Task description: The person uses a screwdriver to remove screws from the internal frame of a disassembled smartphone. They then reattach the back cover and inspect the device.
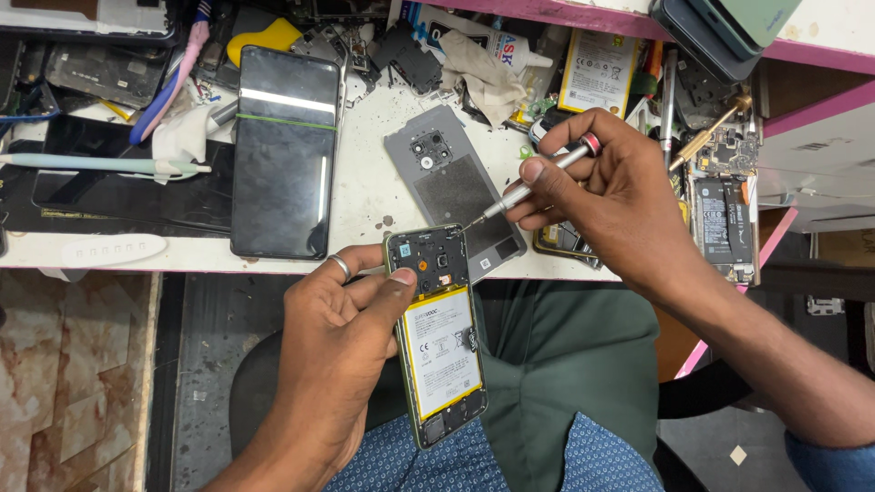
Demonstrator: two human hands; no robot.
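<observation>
Head view looks down on an opened phone (437, 337), back cover off, with a white and yellow battery and a dark camera board laid bare. It is held over the person's lap, just off the near edge of the tabletop (365, 196), its top end close to that edge. The left hand (333, 364) cradles it from beneath and the side, fingers (387, 290) closed around the left rim, thumb pressing the frame near the camera board. It looks light and stiff, but the bare board and battery are probably fragile, so the rim is the safe place to grip.

The right hand (611, 196) pinches a slim metal screwdriver (538, 179) with a red cap, fingers closed on its shaft; the tip points down toward the phone's top edge and appears just short of it.

Behind the tip, a grey back cover (453, 187) lies flat on the tabletop. To its left rests a dark phone (284, 150), screen up. A loose battery (597, 73) sits farther back among scattered parts and tools.
</observation>
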